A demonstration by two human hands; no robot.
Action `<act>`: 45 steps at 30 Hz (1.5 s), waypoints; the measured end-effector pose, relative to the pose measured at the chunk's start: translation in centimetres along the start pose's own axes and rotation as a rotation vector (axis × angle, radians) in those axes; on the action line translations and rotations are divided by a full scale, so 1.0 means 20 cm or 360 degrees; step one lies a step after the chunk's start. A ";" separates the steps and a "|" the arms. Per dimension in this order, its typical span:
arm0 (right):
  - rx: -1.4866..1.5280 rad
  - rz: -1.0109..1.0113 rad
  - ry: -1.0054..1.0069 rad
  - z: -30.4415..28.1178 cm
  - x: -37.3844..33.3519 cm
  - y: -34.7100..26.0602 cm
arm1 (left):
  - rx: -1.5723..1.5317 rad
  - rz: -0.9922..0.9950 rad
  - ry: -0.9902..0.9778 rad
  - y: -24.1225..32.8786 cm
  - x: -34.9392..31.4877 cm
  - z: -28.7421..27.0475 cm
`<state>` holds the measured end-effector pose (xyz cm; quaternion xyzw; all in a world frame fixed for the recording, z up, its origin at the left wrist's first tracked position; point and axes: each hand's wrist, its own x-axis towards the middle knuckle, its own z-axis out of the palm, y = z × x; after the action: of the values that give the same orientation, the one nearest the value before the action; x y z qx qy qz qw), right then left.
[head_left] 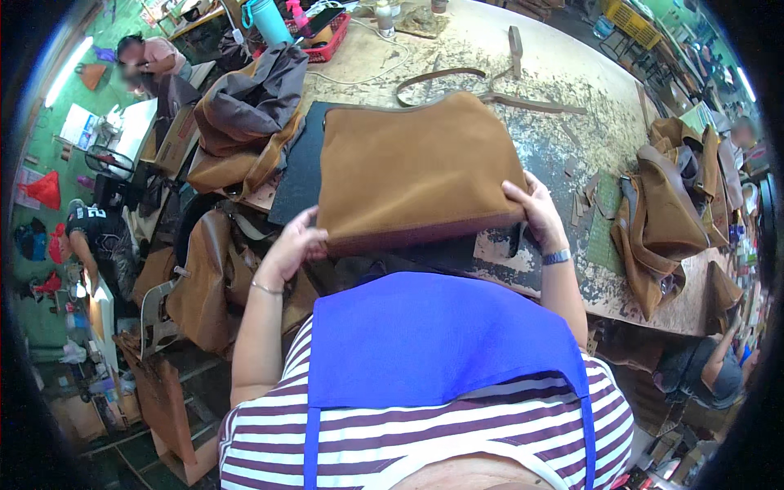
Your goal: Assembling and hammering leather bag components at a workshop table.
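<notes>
A brown leather bag (416, 167) with a darker reddish-brown base strip lies in front of me, over a black mat (296, 184) on the worktable. My left hand (299, 245) grips its lower left corner, fingers curled round the edge. At the lower right corner, my right hand (535, 208) holds the bag with the thumb on top and the other fingers partly hidden behind it. Beyond the bag's upper edge lies a thin brown leather strap (535, 104), partly looped.
Brown bags with grey lining (245, 122) are heaped at the left, and more brown bags (674, 208) at the right. A red basket (331, 45) and a turquoise bottle (265, 20) stand at the far left. Leather scraps (584, 200) lie near a green mat (606, 224). Other people work nearby.
</notes>
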<state>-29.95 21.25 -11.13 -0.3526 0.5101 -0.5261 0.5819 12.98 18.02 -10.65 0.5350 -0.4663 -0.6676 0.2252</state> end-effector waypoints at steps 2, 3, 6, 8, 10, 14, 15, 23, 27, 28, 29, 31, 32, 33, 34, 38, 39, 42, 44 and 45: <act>-0.0191 0.0075 -0.0057 -0.07 0.01 0.10 | -0.0067 -0.0128 0.0160 -0.12 -0.03 0.08; -0.0374 0.0140 -0.0111 -0.10 0.01 0.15 | -0.0284 -0.0072 0.0278 -0.16 -0.04 0.12; -0.0403 0.0141 -0.0085 -0.08 0.00 0.17 | -0.0332 0.0074 0.0421 -0.17 -0.04 0.22; -0.0362 0.0042 -0.0061 -0.07 0.01 0.18 | 0.0280 0.0285 0.0459 -0.16 -0.02 0.22; -0.0482 -0.0137 -0.0044 0.01 -0.02 0.08 | 0.0363 0.0516 0.0486 -0.21 0.01 0.17; -0.0591 -0.0334 -0.0029 0.14 -0.06 -0.11 | 0.0554 0.0826 0.0634 -0.07 -0.14 0.16; -0.0558 -0.0425 -0.0041 0.18 -0.06 -0.14 | 0.0458 0.0874 0.0623 -0.01 -0.21 0.14; -0.0376 -0.1013 -0.0508 0.94 0.04 -0.46 | 0.0187 0.1164 0.1574 0.25 -0.99 -0.17; -0.0179 -0.0803 -0.1259 1.32 0.08 -0.58 | -0.0103 0.1028 0.1908 0.19 -1.40 -0.48; -0.0151 -0.0765 -0.1397 1.36 0.10 -0.56 | -0.0283 0.0920 0.1976 0.10 -1.50 -0.54; -0.0135 -0.0728 -0.1522 1.39 0.12 -0.51 | -0.0560 0.0640 0.2151 0.10 -1.53 -0.53; -0.0307 -0.0721 -0.1628 1.34 0.14 -0.41 | -0.0508 0.0232 0.1924 -0.39 -1.84 -0.85; -0.0421 -0.0653 -0.1562 1.28 0.15 -0.36 | -0.0358 -0.0006 0.1799 -0.51 -1.88 -0.90; -0.0548 -0.0579 -0.1470 1.22 0.18 -0.29 | 0.0645 -0.0806 0.1812 -0.46 -1.75 -0.83; -0.0625 -0.0481 -0.1421 1.15 0.20 -0.24 | 0.0717 -0.0858 0.1816 -0.57 -1.75 -0.90; -0.0827 -0.0248 -0.1141 0.90 0.23 -0.04 | 0.0905 -0.0512 0.1744 -0.71 -1.20 -0.98; -0.0898 -0.0223 -0.1063 0.84 0.22 -0.01 | 0.0957 -0.0310 0.1714 -0.66 -1.02 -0.91; -0.1087 -0.0280 -0.0857 0.69 0.17 0.07 | 0.1326 -0.1104 0.1382 -0.69 -0.70 -0.69; -0.1225 -0.0439 -0.0729 0.60 0.15 0.13 | 0.1391 -0.1275 0.1232 -0.83 -0.60 -0.73; -0.1394 -0.0592 -0.0642 0.55 0.14 0.14 | 0.1405 -0.1362 0.1165 -0.82 -0.57 -0.75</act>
<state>-18.82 17.70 -11.86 -0.7425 0.4889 -0.2792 0.3630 33.78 29.00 -18.92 0.9019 -0.3366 -0.2240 -0.1520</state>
